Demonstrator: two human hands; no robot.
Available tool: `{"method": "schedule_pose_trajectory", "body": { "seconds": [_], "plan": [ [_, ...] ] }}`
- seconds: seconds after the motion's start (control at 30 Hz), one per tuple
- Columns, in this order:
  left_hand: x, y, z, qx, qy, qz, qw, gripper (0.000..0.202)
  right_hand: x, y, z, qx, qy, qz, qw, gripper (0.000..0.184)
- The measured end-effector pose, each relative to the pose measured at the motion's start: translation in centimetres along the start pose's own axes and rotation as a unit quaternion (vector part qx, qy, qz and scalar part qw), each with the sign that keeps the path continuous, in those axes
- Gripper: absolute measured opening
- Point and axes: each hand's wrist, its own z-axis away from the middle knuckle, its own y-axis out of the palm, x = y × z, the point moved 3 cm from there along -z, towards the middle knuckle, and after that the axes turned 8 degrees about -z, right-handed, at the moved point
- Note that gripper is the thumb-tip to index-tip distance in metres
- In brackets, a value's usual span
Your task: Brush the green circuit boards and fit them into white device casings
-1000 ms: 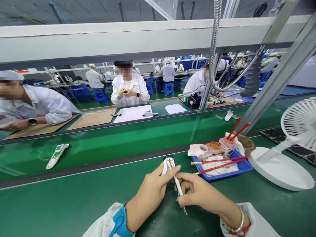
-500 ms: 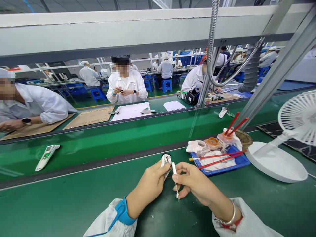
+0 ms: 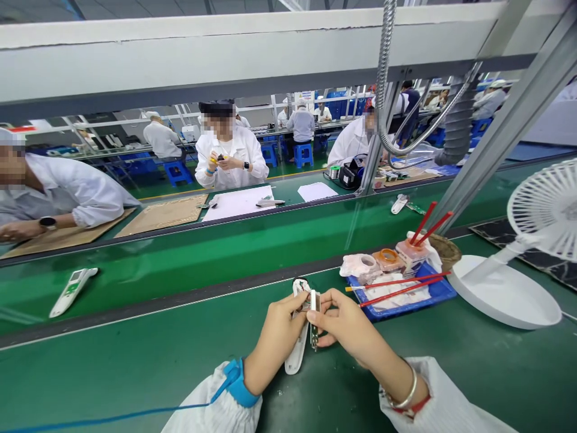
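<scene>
Pinched in my left hand point(image 3: 280, 328) is a long white plastic housing point(image 3: 296, 359), an open shell with its rounded lower end showing below my fingers. My right hand point(image 3: 345, 322) grips a narrow circuit board point(image 3: 314, 338) with a white block on its upper part. The board stands on edge just right of the housing, and my fingertips almost meet there. Thin wires show near the shell's top, but my fingers hide where they join. A blue wrist strap point(image 3: 242, 385) circles my left wrist, its cord trailing left.
Right of my hands sits a blue tray point(image 3: 392, 311) with red-handled brushes point(image 3: 406, 292), tape rolls and tissue. A white fan point(image 3: 509, 300) stands beyond it. On the green conveyor belt point(image 3: 189, 264) lies a white handheld device point(image 3: 72, 293). A co-worker point(image 3: 229, 150) sits opposite, under a metal beam.
The housing has turned so its long lower part shows below my left hand. The board in my right hand has turned and come closer to it. Devices on the belt have shifted left.
</scene>
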Motion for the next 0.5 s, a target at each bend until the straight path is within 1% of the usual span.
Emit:
{"method": "schedule_pose_trajectory", "body": {
  "seconds": [0.13, 0.23, 0.3, 0.37, 0.43, 0.5],
  "plan": [
    [0.6, 0.7, -0.3, 0.009, -0.074, 0.049, 0.996, 0.037, -0.2, -0.1, -0.3, -0.034, -0.013, 0.053, 0.998, 0.033],
    [1.1, 1.1, -0.5, 0.009, -0.106, 0.074, 0.992, 0.035, -0.4, -0.1, -0.3, -0.043, -0.025, 0.074, 0.996, 0.029],
    [1.3, 1.2, -0.5, -0.003, -0.108, 0.078, 0.991, 0.033, -0.4, -0.2, -0.3, -0.061, -0.036, 0.098, 0.993, 0.026],
    [1.2, 1.4, -0.5, -0.02, -0.093, 0.074, 0.993, 0.031, -0.3, -0.2, -0.2, -0.085, -0.064, 0.141, 0.984, 0.022],
    [1.0, 1.5, -0.5, -0.033, -0.074, 0.069, 0.994, 0.029, -0.1, -0.1, 0.0, -0.11, -0.104, 0.199, 0.968, 0.017],
    [0.6, 1.5, -0.4, -0.043, -0.052, 0.061, 0.996, 0.027, 0.1, 0.0, 0.3, -0.138, -0.148, 0.262, 0.944, 0.016]
  ]
}}
